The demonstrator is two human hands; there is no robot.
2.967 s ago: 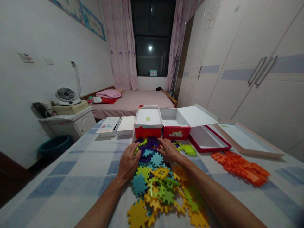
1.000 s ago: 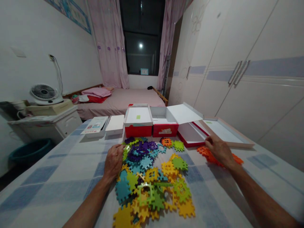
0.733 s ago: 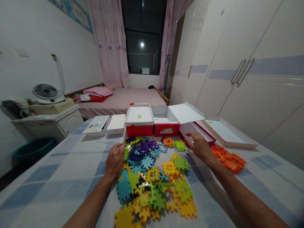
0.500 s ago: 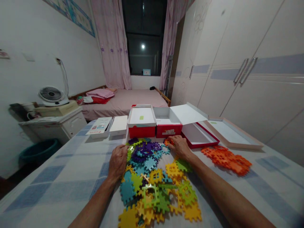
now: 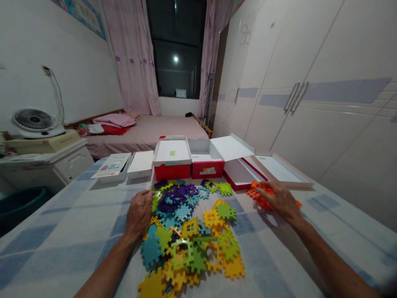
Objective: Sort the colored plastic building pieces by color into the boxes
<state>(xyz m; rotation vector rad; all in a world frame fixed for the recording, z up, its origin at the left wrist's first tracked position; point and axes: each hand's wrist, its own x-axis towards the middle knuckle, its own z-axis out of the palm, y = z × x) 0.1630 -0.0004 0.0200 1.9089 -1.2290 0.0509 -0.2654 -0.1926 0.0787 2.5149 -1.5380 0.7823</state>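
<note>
My left hand [image 5: 139, 213] rests at the left edge of a mixed heap of plastic interlocking tiles with toothed edges. Its fingers are curled beside a lime-green tile [image 5: 156, 201]; what they hold, if anything, is hidden. Purple tiles [image 5: 173, 198] lie at the far end of the heap, with blue tiles [image 5: 182, 212] just nearer. Yellow tiles [image 5: 234, 267] and green tiles [image 5: 197, 257] fill the near part. Over a separate pile of orange tiles [image 5: 257, 198] on the right is my right hand [image 5: 281, 199], its fingers closed on an orange tile at the pile's left side.
Behind the tiles stand a red-and-white box [image 5: 172, 171], an open red box [image 5: 207, 169] with its flap raised, and a red-rimmed lid [image 5: 245, 174]. A pale tray [image 5: 297, 182] lies at right; white boxes [image 5: 141, 170] stand at left on the checked cloth [image 5: 77, 219].
My right hand has moved right, from an orange tile by the open red box to the orange pile, carrying that tile. My left hand stays beside the heap. The view has turned slightly right.
</note>
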